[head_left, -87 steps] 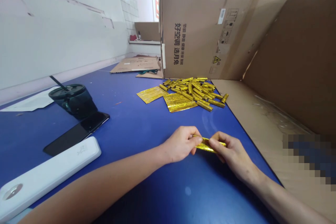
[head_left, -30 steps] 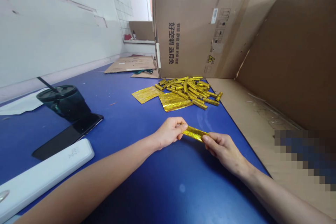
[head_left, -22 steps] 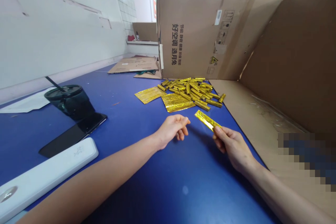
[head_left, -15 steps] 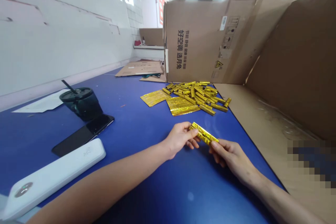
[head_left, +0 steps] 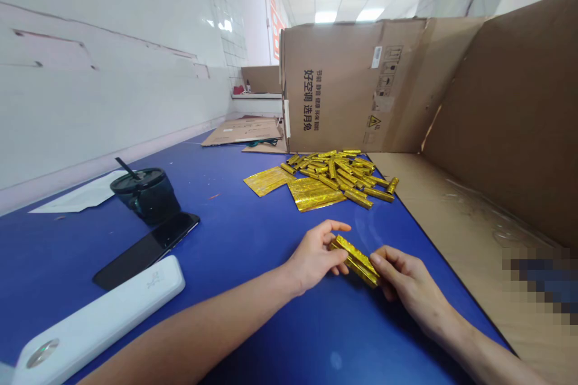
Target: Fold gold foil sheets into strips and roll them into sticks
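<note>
Both my hands grip one folded strip of gold foil (head_left: pixel 356 258) just above the blue table (head_left: pixel 235 234). My left hand (head_left: pixel 316 252) pinches its near-left end with thumb and fingers. My right hand (head_left: pixel 401 277) pinches the right end. Farther back lies a pile of folded gold foil sticks (head_left: pixel 341 173), with flat gold foil sheets (head_left: pixel 289 185) beside it on the left.
A large opened cardboard box (head_left: pixel 451 108) walls off the back and right side. At the left stand a dark cup with a straw (head_left: pixel 147 195), a black phone (head_left: pixel 147 249) and a white oblong device (head_left: pixel 99 319). White paper (head_left: pixel 85 198) lies by the wall.
My left hand let go of the foil strip for a moment while my right hand lifted it, then took hold again. Both hands now hold it lower, near the table. The camera tilted up.
</note>
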The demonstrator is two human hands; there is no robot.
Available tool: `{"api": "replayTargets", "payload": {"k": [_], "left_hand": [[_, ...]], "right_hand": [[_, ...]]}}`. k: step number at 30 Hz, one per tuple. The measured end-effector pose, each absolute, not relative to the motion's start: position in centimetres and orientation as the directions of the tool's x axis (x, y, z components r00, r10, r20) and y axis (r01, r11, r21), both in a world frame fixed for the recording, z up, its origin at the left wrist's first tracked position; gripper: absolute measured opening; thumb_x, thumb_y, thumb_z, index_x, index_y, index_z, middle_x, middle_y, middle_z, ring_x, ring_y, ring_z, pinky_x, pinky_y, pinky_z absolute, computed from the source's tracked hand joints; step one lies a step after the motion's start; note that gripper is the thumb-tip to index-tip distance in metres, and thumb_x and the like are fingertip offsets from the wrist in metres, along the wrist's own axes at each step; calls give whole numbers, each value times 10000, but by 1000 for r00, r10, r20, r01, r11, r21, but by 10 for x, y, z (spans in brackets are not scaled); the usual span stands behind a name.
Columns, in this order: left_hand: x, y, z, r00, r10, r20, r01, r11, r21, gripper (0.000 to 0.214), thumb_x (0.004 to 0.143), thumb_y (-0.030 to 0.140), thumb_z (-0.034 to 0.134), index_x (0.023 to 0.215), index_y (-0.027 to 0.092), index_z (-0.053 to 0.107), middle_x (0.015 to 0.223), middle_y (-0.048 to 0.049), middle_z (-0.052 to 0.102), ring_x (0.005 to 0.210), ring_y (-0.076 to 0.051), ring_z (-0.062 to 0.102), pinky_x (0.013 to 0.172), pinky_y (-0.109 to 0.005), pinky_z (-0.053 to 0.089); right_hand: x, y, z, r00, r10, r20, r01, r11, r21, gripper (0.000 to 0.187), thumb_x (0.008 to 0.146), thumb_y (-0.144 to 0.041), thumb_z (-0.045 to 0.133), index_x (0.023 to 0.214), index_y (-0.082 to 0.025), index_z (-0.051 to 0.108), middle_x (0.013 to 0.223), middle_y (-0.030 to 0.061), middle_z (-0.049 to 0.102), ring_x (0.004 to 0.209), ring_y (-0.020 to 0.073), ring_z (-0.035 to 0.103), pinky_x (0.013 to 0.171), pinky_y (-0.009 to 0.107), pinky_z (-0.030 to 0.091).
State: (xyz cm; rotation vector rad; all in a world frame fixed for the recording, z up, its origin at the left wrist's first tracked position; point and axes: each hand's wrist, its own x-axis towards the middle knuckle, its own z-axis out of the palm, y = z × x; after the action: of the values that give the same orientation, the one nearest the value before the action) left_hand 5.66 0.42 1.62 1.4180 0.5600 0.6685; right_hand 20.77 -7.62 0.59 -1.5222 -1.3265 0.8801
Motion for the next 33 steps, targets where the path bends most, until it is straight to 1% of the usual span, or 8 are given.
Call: {"api": "replayTargets", "payload": {"k": [3, 8, 11, 14, 21, 25, 29, 33], "left_hand": [[57, 3, 17, 707, 707, 28, -57, 18, 998, 281, 643, 123, 541, 924, 126, 525, 667, 1, 545, 484, -67, 523, 455, -180, 392], [58, 6, 13, 646, 763, 7, 2, -11, 1000, 133, 692, 188, 526, 793, 104, 544, 580, 5, 539, 443, -66, 497, 436, -182, 395], [58, 6, 10, 662, 749, 8, 43, -49, 998, 154, 711, 241, 523, 781, 104, 542, 583, 1, 543, 436, -70, 492, 418, -179, 386], [57, 4, 10, 701, 713, 5, 80, -86, 993, 179, 733, 290, 499, 739, 114, 532, 578, 4, 535, 442, -78, 491, 414, -180, 381], [55, -5, 4, 772, 636, 19, 177, -243, 954, 166, 742, 261, 456, 664, 135, 533, 515, 29, 483, 462, -81, 469, 426, -168, 364], [57, -3, 6, 762, 647, -35, 195, -178, 965, 171, 733, 276, 464, 655, 137, 528, 510, 26, 483, 425, -84, 466, 399, -179, 369], [56, 7, 14, 694, 716, -69, 164, -64, 984, 170, 720, 275, 489, 637, 131, 523, 516, 19, 501, 392, -71, 452, 388, -189, 397], [55, 12, 16, 685, 725, -79, 124, -9, 992, 191, 709, 298, 524, 640, 120, 527, 503, 22, 501, 374, -55, 444, 369, -167, 392]], "right_hand": [[209, -75, 5, 180, 984, 16, 305, -40, -951, 364, 766, -488, 444, 577, -178, 459, 432, -60, 399, 382, 70, 330, 384, 204, 249], [207, -77, 6, 143, 988, 63, 289, 19, -957, 311, 734, -483, 497, 767, -174, 508, 552, -44, 443, 443, 85, 366, 404, 202, 294], [206, -79, 7, 112, 990, 81, 365, 35, -930, 286, 738, -454, 506, 686, -172, 514, 553, -41, 432, 475, 89, 358, 423, 202, 296], [206, -80, 7, 112, 991, 77, 405, 25, -914, 346, 756, -465, 465, 571, -174, 487, 489, -54, 374, 460, 88, 322, 416, 206, 260], [203, -84, 7, -39, 999, -28, 395, -10, -918, 370, 759, -487, 460, 566, -170, 454, 504, -59, 340, 469, 81, 287, 423, 204, 245], [205, -84, 7, -61, 997, -42, 365, -17, -931, 388, 770, -502, 431, 559, -176, 422, 496, -63, 311, 454, 74, 245, 405, 205, 216], [211, -80, 8, 21, 1000, -22, 364, -28, -931, 416, 751, -521, 443, 517, -181, 396, 458, -69, 294, 430, 68, 213, 389, 212, 178], [212, -78, 9, 76, 997, 27, 369, -3, -929, 434, 730, -542, 454, 497, -179, 412, 445, -67, 295, 427, 69, 211, 388, 217, 171]]}}
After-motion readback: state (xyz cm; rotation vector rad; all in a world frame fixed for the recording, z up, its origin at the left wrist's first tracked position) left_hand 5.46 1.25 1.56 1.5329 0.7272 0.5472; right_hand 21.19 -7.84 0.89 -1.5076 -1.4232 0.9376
